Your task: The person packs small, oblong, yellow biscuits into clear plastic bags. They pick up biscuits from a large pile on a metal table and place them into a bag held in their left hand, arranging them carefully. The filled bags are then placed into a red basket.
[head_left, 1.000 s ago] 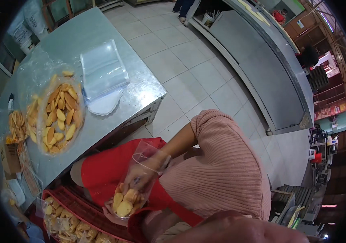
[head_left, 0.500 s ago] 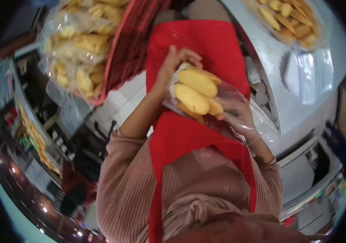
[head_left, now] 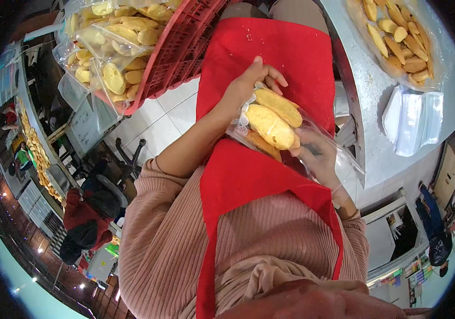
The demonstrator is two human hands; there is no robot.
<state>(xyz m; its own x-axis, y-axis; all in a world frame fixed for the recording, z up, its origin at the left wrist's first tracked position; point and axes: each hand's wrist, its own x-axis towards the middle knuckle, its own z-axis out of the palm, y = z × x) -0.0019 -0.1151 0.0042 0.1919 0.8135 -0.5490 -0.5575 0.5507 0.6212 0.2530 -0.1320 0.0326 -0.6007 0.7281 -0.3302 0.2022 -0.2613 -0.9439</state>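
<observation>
A clear plastic bag [head_left: 344, 159] lies tilted over my lap, its lower end packed with long, oval yellow slices [head_left: 270, 125] that look like toasted bread. My left hand [head_left: 256, 80] grips the closed end of the bag from the far left side, thumb up and fingers curled. My right hand [head_left: 316, 151] is seen through the clear plastic, seemingly inside the bag's loose end. Its fingertips press against the nearest slices, and part of its grip is blurred by the film. Beneath them spreads my red apron [head_left: 270, 45], with a few crumbs on it.
A red plastic crate [head_left: 166, 66] at the far left holds several filled bags [head_left: 113, 77]. On the metal table [head_left: 368, 111] at the right lie an open bag of slices [head_left: 405, 42] and a stack of flat plastic bags [head_left: 413, 119]. Another person [head_left: 86, 220] is at the left.
The view has shifted, so my hands, the bag and the apron appear farther right. Both hands still hold the bag, and the slices in it show at a slightly different angle.
</observation>
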